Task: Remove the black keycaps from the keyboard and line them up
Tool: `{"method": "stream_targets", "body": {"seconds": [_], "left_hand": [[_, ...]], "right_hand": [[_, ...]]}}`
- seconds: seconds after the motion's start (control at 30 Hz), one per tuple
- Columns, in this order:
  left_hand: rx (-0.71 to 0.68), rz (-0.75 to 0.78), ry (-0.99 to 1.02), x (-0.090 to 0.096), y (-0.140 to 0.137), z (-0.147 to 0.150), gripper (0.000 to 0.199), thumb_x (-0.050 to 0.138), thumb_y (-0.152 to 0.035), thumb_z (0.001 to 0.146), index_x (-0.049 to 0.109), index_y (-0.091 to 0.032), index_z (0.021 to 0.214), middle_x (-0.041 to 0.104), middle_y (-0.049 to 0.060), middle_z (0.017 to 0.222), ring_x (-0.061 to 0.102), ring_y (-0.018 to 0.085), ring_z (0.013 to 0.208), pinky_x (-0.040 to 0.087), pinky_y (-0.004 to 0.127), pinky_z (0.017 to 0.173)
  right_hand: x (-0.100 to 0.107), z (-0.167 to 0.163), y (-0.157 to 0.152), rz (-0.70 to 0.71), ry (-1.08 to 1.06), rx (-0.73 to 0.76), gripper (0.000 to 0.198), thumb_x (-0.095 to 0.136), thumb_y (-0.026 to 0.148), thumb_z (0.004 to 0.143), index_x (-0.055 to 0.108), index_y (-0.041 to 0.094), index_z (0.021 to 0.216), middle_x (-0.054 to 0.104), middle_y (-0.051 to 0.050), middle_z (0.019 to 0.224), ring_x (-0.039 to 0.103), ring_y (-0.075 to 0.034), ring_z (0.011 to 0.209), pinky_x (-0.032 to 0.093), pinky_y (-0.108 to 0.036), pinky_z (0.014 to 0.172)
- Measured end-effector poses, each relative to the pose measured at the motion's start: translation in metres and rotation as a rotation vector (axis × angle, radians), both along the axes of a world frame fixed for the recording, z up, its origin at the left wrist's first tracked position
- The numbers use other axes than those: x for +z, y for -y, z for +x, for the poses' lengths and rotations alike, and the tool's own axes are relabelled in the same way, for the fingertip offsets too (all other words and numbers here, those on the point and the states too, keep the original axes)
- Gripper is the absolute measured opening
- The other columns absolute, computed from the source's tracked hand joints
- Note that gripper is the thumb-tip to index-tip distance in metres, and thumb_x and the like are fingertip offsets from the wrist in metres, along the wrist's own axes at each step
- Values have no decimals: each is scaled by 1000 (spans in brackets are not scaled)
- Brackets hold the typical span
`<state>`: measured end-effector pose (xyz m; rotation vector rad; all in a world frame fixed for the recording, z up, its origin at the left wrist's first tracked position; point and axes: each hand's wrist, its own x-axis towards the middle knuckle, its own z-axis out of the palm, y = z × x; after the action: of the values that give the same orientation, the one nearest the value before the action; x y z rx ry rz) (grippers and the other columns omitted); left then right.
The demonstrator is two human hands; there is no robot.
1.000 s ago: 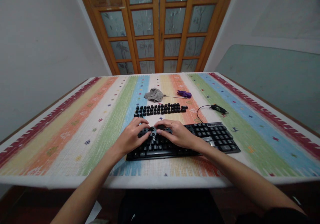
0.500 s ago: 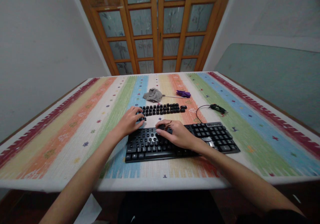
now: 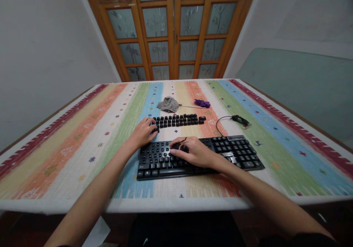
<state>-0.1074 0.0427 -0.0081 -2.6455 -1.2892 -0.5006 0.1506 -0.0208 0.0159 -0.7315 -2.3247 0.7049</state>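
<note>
A black keyboard (image 3: 165,174) lies in front of me; on its upper left part the caps are off and small switches show. Behind it several loose black keycaps (image 3: 179,121) are lined up in rows. My left hand (image 3: 142,132) rests at the left end of those rows, its fingers curled around a keycap (image 3: 157,129) there. Over the middle of the keyboard is my right hand (image 3: 195,151), with thumb and fingers closed around a small dark object (image 3: 176,146). What that object is, I cannot make out.
Behind the keycaps lie a crumpled grey cloth (image 3: 168,104), a thin rod (image 3: 190,106) and a purple bundle (image 3: 202,103). The keyboard's coiled cable (image 3: 240,120) sits at the right. A striped cloth (image 3: 110,158) covers the table.
My right hand has shifted slightly left and down over the keyboard. The left hand has moved a little left, staying by the keycap rows.
</note>
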Motion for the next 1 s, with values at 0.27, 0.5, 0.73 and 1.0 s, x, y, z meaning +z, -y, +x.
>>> {"method": "stream_targets", "body": {"seconds": [0.27, 0.5, 0.73, 1.0], "left_hand": [[-6, -16, 15, 2, 1, -1, 15, 58, -25, 87, 69, -17, 92, 57, 11, 107, 51, 27, 101, 47, 46, 92], [-4, -33, 50, 2, 1, -1, 15, 58, -23, 86, 69, -17, 93, 58, 11, 107, 51, 28, 103, 47, 47, 94], [31, -30, 68, 5, 5, -7, 15, 59, -23, 85, 69, -17, 95, 58, 11, 110, 50, 29, 105, 47, 48, 95], [-10, -110, 218, 20, 52, -10, 18, 54, -30, 91, 67, -19, 98, 58, 9, 111, 53, 27, 107, 45, 47, 97]], "right_hand": [[2, -6, 3, -35, 34, 41, 22, 60, 30, 94, 71, 14, 103, 74, -9, 105, 70, -18, 87, 52, -30, 81], [4, -10, 5, -56, 43, 39, 22, 60, 31, 93, 71, 15, 104, 75, -9, 100, 70, -17, 83, 51, -28, 76], [2, -14, 7, -56, 93, 45, 24, 60, 33, 94, 71, 15, 106, 75, -7, 100, 69, -16, 80, 50, -28, 77], [12, -12, 3, -27, 102, 16, 21, 60, 30, 93, 72, 15, 98, 75, -7, 92, 70, -19, 83, 50, -29, 80]]}}
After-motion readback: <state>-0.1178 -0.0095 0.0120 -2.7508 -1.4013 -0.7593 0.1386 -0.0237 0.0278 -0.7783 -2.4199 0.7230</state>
